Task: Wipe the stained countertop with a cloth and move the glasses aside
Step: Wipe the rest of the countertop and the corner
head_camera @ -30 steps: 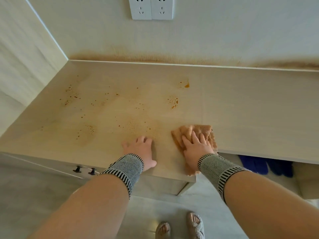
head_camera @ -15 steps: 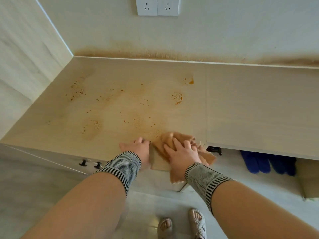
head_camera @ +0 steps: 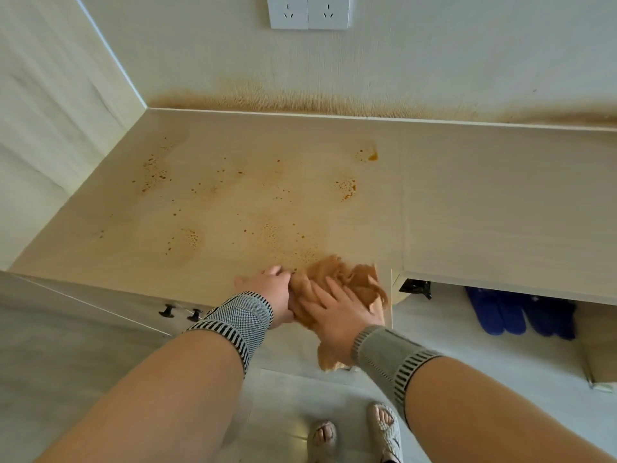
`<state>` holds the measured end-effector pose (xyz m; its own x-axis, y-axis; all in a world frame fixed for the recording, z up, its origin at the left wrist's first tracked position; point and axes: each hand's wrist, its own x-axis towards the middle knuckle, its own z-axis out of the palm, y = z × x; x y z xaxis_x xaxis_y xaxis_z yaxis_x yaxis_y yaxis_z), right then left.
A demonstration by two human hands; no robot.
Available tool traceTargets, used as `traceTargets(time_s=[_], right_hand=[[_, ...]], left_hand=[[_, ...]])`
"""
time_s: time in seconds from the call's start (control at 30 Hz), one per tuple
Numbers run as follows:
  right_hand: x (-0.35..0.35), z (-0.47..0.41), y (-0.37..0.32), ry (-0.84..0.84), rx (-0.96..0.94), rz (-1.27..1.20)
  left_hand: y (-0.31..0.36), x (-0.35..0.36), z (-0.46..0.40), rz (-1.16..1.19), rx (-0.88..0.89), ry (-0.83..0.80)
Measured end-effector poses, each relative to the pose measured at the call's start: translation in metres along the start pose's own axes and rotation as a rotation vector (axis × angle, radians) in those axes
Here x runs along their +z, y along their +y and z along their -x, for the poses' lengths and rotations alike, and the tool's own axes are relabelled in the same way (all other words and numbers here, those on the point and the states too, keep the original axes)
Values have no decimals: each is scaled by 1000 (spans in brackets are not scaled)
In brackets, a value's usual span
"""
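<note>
- Right hand (head_camera: 337,312) is lying flat, fingers spread, pressing the cloth (head_camera: 347,279) onto the countertop (head_camera: 500,202) at its front edge.
- Cloth is bunching up, one corner hanging over the edge.
- Left hand (head_camera: 270,290) is resting just beside the cloth, touching it; its finger state cannot be told.
- Orange stains (head_camera: 345,188) are sitting behind the cloth.

Single head-worn view looks steeply down, close over the countertop (head_camera: 467,202) edge
</note>
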<state>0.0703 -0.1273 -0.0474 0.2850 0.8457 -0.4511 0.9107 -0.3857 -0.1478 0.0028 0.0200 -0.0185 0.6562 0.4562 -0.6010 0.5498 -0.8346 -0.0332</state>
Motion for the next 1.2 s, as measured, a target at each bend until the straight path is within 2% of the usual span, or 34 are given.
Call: traceTargets(time_s=[0.07,0.13,0.2,0.23,0.3,0.4,0.47,0.5,0.6,0.67,0.73,0.87,0.93,1.0,1.1,1.13,1.17,1.2], right_hand=[[-7,2,21,44,90,21],[-16,5,46,78,310,-58],[-20,6,50,99,461,-115],[-21,4,41,112,476,-118],[-23,-1,10,101,339,-83],[-17,-16,-25,1,-43,69],[-17,-25,-16,3,-93,153],[-17,-26,-5,26,-20,122],[-20,-18,32,64,429,-190],[-23,-19,33,46,597,-288],[-29,-25,9,18,508,-247],[-26,-28,-41,-32,-6,-34],[-28,-30,-28,-31,-55,-1],[-31,-27,1,8,117,-55],[-31,-24,35,49,606,-298],[-31,-26,32,40,702,-344],[-32,-30,20,29,716,-345],[-32,-34,4,19,642,-331]], left_hand=[[-5,2,2,9,-8,10],[-13,4,6,37,-73,42],[-23,7,10,34,-141,48],[-27,10,11,39,-158,40],[-32,12,10,79,-155,25],[-36,10,8,99,-134,5],[-41,5,7,95,-125,-8],[-43,4,8,93,-118,-19],[-45,1,9,67,-112,-53],[-43,2,9,58,-118,-58],[-43,1,8,71,-119,-47],[-47,-1,3,74,-122,-56],[-49,-2,0,57,-121,-59],[-50,-1,0,66,-129,-57],[-50,-1,0,51,-140,-61],[-51,0,0,48,-138,-62],[-51,0,-2,47,-137,-60],[-52,1,-4,41,-136,-58]])
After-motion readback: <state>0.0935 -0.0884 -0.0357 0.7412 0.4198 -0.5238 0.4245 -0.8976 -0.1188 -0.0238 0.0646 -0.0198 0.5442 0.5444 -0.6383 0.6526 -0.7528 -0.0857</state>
